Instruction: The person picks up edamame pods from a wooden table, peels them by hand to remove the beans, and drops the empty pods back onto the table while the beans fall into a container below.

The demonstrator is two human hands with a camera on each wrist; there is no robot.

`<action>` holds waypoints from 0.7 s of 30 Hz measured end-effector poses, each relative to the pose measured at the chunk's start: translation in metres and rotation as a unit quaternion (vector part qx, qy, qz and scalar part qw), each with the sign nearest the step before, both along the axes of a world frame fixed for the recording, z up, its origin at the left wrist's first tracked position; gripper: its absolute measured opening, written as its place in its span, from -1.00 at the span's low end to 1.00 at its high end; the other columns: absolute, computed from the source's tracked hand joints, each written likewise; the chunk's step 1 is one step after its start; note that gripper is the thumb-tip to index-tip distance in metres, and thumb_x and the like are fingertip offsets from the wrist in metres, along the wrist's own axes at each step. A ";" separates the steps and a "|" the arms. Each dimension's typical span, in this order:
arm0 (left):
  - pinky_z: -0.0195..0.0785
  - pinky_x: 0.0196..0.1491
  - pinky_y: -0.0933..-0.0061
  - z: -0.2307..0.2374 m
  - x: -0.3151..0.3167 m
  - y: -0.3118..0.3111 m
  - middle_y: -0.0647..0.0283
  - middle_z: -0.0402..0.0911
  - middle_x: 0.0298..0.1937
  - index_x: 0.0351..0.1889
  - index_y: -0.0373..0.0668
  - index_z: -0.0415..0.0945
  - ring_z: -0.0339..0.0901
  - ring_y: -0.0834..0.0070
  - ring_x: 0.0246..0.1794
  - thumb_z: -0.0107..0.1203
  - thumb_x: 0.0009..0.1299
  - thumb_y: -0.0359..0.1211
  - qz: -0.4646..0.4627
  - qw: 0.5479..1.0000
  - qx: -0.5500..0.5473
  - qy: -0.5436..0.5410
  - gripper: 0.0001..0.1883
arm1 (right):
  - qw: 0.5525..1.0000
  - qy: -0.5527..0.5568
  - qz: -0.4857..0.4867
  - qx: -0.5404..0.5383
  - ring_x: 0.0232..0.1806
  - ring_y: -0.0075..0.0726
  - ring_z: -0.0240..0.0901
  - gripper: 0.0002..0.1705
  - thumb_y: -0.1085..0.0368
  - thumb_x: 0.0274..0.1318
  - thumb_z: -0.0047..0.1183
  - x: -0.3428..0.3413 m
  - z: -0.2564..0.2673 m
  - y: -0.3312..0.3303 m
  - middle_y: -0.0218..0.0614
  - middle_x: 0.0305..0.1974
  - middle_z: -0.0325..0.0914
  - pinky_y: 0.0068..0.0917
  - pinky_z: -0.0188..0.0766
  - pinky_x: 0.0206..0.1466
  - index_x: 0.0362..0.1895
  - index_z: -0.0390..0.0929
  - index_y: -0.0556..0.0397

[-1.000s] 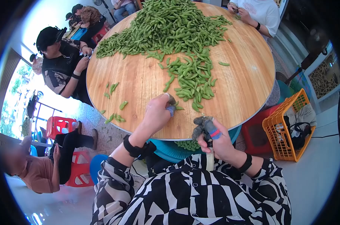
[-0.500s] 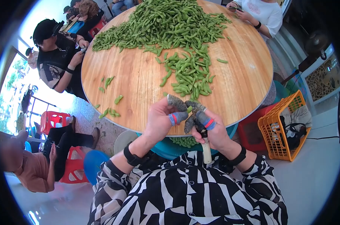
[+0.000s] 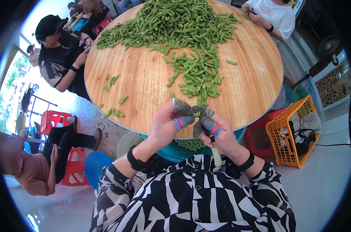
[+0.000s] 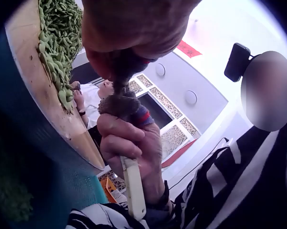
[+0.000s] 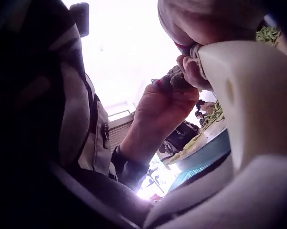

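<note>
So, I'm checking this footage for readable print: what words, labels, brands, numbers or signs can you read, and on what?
None can be read with certainty.
Pale lettering on the black shirt: too small.
Pink print on the white shirt: too faint.
Red strip, left wrist view: too blurred to tell whether it bears words.

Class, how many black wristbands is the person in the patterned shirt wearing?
2: one wristband just behind the left hand, the other wristband just behind the right hand. The sleeves could hide more.
</note>
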State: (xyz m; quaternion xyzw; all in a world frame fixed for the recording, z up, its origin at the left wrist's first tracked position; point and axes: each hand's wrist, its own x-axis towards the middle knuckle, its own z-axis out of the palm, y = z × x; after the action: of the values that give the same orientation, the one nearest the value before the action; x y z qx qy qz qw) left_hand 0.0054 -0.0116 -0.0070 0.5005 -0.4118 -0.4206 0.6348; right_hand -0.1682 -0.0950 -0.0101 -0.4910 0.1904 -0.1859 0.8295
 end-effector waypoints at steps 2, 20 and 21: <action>0.43 -0.08 0.55 0.004 0.003 0.001 0.30 0.60 -0.23 -0.17 -0.29 0.49 0.53 0.61 -0.21 0.09 0.22 -0.69 -0.018 0.998 0.055 0.020 -0.76 | 1.000 -0.001 0.004 0.004 -0.71 -0.68 0.19 -0.60 0.32 0.36 -0.28 0.001 0.002 0.001 -0.35 -0.60 0.39 -0.74 0.12 -0.72 0.25 0.27 0.05; 0.44 -0.32 0.53 -0.004 0.001 -0.002 0.23 0.59 -0.30 -0.20 -0.24 0.48 0.52 0.55 -0.37 0.14 0.20 -0.65 -0.028 0.973 0.018 0.228 -0.77 | 0.999 0.011 -0.032 -0.022 -0.74 -0.69 0.18 -0.71 0.33 0.35 -0.24 0.003 0.005 0.000 -0.40 -0.64 0.38 -0.72 0.10 -0.72 0.07 0.41 0.10; 0.44 -0.32 0.53 -0.003 0.004 -0.004 0.23 0.59 -0.30 -0.20 -0.24 0.48 0.52 0.55 -0.37 0.14 0.20 -0.65 -0.028 0.973 0.017 0.229 -0.77 | 1.000 -0.020 -0.004 0.013 -0.73 -0.68 0.18 -0.71 0.31 0.35 -0.23 0.000 0.000 -0.003 -0.39 -0.63 0.38 -0.72 0.10 -0.72 0.07 0.41 0.10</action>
State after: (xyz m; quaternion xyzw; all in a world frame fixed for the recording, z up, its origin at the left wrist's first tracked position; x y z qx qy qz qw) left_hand 0.0092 -0.0153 -0.0104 0.3904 -0.2623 -0.5486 0.6913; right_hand -0.1679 -0.0978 -0.0099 -0.4756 0.1781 -0.1967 0.8387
